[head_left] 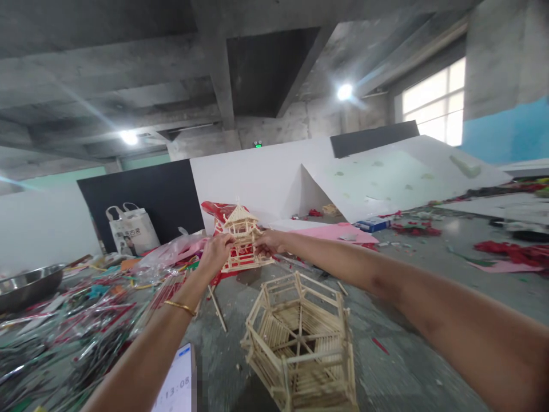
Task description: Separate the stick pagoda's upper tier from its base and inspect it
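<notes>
Your left hand [219,252] and right hand [268,243] reach out at arm's length, each grip closed on a side of the small stick pavilion [242,237], which you hold between them above the bench [412,366]. It stands upright, long axis vertical, roof peak pointing up. The larger hexagonal stick frame [300,343] lies nearer you, tilted, below your arms.

Readable text: one clock readout on a phone screen

The phone [178,382] at the bottom edge shows digits reading "13:08", possibly with a leading digit cut off by blur. The white tote bag [132,230] carries dark print too small to read, and the green sign [258,144] on the far wall is illegible.
</notes>
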### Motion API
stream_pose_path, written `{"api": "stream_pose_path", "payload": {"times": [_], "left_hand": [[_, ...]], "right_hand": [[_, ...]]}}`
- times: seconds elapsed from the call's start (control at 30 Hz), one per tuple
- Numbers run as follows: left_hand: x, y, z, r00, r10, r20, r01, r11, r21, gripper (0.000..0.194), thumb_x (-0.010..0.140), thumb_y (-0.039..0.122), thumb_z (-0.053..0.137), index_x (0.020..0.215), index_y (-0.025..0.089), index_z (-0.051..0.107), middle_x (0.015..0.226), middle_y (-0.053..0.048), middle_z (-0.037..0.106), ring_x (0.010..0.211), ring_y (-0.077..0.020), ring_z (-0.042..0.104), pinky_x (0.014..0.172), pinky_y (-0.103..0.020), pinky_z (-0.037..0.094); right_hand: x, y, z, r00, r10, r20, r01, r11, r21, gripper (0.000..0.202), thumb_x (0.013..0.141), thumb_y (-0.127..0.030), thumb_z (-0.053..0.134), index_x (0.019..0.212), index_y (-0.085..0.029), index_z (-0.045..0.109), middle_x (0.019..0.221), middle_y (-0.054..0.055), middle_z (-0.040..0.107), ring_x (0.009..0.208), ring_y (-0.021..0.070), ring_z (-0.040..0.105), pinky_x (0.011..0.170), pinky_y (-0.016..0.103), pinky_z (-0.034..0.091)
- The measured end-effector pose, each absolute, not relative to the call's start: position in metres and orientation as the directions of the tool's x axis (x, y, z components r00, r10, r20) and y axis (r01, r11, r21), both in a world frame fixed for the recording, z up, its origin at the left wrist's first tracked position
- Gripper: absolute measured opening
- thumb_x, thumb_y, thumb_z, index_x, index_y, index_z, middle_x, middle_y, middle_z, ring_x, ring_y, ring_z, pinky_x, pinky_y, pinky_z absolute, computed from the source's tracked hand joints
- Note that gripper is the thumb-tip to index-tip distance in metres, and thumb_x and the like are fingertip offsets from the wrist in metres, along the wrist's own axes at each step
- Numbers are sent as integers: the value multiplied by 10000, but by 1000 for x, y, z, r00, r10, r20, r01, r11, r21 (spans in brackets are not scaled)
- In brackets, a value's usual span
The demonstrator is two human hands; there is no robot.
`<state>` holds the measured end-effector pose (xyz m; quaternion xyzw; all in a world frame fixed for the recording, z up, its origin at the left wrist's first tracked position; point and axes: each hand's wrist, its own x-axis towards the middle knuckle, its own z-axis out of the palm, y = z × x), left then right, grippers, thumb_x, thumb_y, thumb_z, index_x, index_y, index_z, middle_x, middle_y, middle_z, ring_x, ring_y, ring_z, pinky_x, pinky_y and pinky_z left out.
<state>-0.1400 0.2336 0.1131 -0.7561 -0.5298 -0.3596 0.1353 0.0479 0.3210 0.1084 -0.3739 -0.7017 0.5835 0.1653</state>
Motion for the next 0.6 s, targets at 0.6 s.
{"api": "stream_pose_path", "payload": {"times": [0.6], "left_hand": [[-134,253,101,339,641,688,914,-399,-79,138,822,206,474,761,170,593,766,-42,609,754,-172,546,708,-279,405]], "right_hand": [[48,315,108,-645,728,-232,339,0,-941,175,870,-128,432,713,-126,509,504,-17,586,379,57,493,383,144,348]]}}
